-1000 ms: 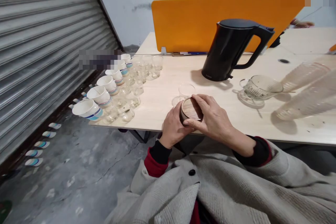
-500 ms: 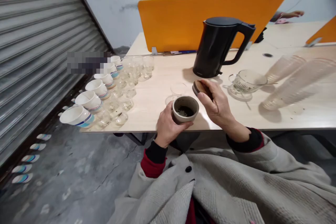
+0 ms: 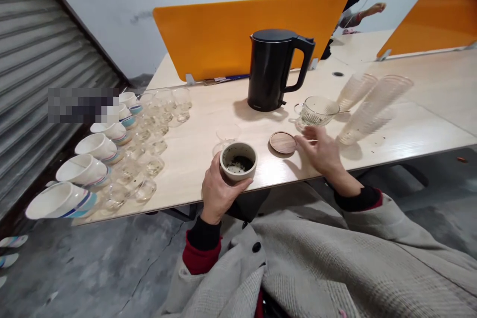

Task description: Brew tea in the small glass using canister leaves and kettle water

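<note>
My left hand point(image 3: 219, 191) is wrapped round a pale ceramic cup point(image 3: 226, 169) near the table's front edge. Dark bits that look like tea leaves lie in the cup's bottom and dot its inner wall. To the right of it a round wooden lid point(image 3: 283, 143) lies flat on the table. Beside the lid's right edge is my right hand point(image 3: 321, 151), its fingers bent but apart and holding nothing; whether the thumb touches the lid I cannot tell. Just beyond this hand stands a clear glass cup point(image 3: 319, 111) with a handle and printed lettering.
A black electric kettle point(image 3: 270, 72) stands behind the lid, before an orange divider point(image 3: 212, 35). Stacked clear plastic cups point(image 3: 376, 107) lean at the right. Paper cups point(image 3: 95, 148) and several small glasses point(image 3: 145, 190) line the left edge. Another person's hand point(image 3: 374, 9) shows at the back.
My right hand has put the wooden lid down on the table and let go of it. The left hand still holds the ceramic cup. My view has turned to the right.
</note>
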The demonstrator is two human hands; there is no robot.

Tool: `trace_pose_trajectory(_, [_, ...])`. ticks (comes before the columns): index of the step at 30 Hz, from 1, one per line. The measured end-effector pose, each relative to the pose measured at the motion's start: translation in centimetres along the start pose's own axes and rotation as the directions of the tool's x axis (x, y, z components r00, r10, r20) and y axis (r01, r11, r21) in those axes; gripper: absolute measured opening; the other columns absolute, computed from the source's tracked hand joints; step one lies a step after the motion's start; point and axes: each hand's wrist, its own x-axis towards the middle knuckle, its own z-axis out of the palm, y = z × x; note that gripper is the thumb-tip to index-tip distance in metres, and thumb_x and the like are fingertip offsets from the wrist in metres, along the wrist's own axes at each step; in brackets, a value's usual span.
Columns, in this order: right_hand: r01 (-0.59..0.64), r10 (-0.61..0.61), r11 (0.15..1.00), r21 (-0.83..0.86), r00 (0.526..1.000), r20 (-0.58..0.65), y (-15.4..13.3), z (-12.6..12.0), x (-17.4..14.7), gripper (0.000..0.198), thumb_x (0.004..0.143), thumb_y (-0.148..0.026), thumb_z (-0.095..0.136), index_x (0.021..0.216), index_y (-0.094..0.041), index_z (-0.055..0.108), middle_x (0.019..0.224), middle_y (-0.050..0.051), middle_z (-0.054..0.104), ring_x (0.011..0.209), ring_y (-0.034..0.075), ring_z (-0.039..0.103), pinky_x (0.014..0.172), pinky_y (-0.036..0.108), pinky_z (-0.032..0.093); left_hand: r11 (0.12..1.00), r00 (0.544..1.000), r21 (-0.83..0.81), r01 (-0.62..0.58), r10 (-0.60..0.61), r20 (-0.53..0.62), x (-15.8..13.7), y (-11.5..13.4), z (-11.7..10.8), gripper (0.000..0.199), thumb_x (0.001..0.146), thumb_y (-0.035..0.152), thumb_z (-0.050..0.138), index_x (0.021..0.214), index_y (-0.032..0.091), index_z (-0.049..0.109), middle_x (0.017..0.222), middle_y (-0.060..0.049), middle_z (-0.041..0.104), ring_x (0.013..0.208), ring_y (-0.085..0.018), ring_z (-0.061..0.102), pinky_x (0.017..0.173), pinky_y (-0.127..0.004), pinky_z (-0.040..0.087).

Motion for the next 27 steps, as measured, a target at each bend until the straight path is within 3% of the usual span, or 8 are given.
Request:
trace_pose_trajectory(2, [-0.148,0.165,0.979,0.138,0.978,-0.127,0.4,-2.0,0.1,0.057,0.088,-0.066,0.067,0.123,-0.021,0.061,0.097,0.012,0.076,0.079,0.029,0.076,0.069,0.046,0.064,1.0,1.0,-0.001,0.0,0.0,-0.001,0.0,0.0,0.0,0.099,0.072,0.049,0.093,0.153,0.026,0.043,0.143,-0.013,0.069,0.131,-0.035,0.068,0.112,-0.052,0.057])
trace_pose_trajectory(5, [-0.25,0.318,0.915,0.316,0.93,-0.185,0.6,-4.0,0.4,0.068,0.085,-0.061,0.071,0.136,-0.02,0.051,0.087,0.007,0.074,0.064,0.025,0.072,0.053,0.037,0.06,1.0,1.0,0.001,0.017,-0.017,-0.003,0.1,0.1,0.0,0.099,0.07,0.049,0.094,0.152,0.025,0.045,0.143,-0.014,0.069,0.13,-0.036,0.069,0.112,-0.053,0.056])
trace_pose_trajectory(10, [-0.254,0.356,0.861,0.44,0.919,-0.167,0.9,-3.7,2.1,0.076,0.086,-0.054,0.071,0.147,-0.019,0.043,0.089,0.006,0.074,0.062,0.022,0.071,0.049,0.033,0.057,0.999,1.0,0.017,0.031,-0.03,-0.006,0.1,0.2,0.0,0.098,0.07,0.047,0.094,0.151,0.024,0.046,0.142,-0.014,0.07,0.13,-0.037,0.069,0.111,-0.054,0.057])
trace_pose_trajectory(15, [-0.219,0.319,0.876,0.429,0.931,-0.177,1.6,-1.7,4.4,0.051,0.087,-0.056,0.067,0.122,-0.022,0.057,0.083,0.001,0.07,0.058,0.018,0.069,0.046,0.029,0.055,0.999,1.0,0.039,0.001,0.0,-0.023,0.0,0.1,0.1,0.099,0.07,0.049,0.094,0.152,0.026,0.045,0.142,-0.013,0.07,0.128,-0.035,0.07,0.109,-0.051,0.058])
trace_pose_trajectory(19, [-0.163,0.255,0.92,0.356,0.939,-0.229,1.8,-1.1,5.6,0.03,0.093,-0.05,0.061,0.101,-0.021,0.059,0.084,0.003,0.069,0.059,0.017,0.069,0.045,0.028,0.053,0.999,1.0,0.049,-0.012,0.013,-0.025,0.0,0.0,0.2,0.099,0.071,0.051,0.094,0.153,0.027,0.044,0.14,-0.013,0.071,0.127,-0.035,0.071,0.107,-0.051,0.059])
trace_pose_trajectory(22, [-0.146,0.203,0.963,0.224,0.945,-0.255,1.6,-1.6,6.0,0.023,0.098,-0.043,0.052,0.099,-0.022,0.059,0.085,0.005,0.07,0.061,0.019,0.07,0.049,0.03,0.054,0.999,1.0,0.049,-0.015,0.016,-0.025,0.0,0.0,0.2,0.099,0.071,0.051,0.094,0.153,0.027,0.044,0.141,-0.013,0.07,0.127,-0.035,0.071,0.108,-0.051,0.059])
trace_pose_trajectory(27, [-0.066,0.007,0.977,-0.202,0.959,-0.283,0.9,-3.2,6.2,0.027,0.1,-0.03,0.039,0.107,-0.019,0.063,0.085,0.009,0.072,0.071,0.023,0.071,0.078,0.044,0.059,0.999,1.0,0.044,-0.006,0.006,-0.012,0.0,0.0,0.2,0.1,0.07,0.052,0.094,0.153,0.026,0.044,0.142,-0.014,0.07,0.129,-0.036,0.07,0.109,-0.052,0.058])
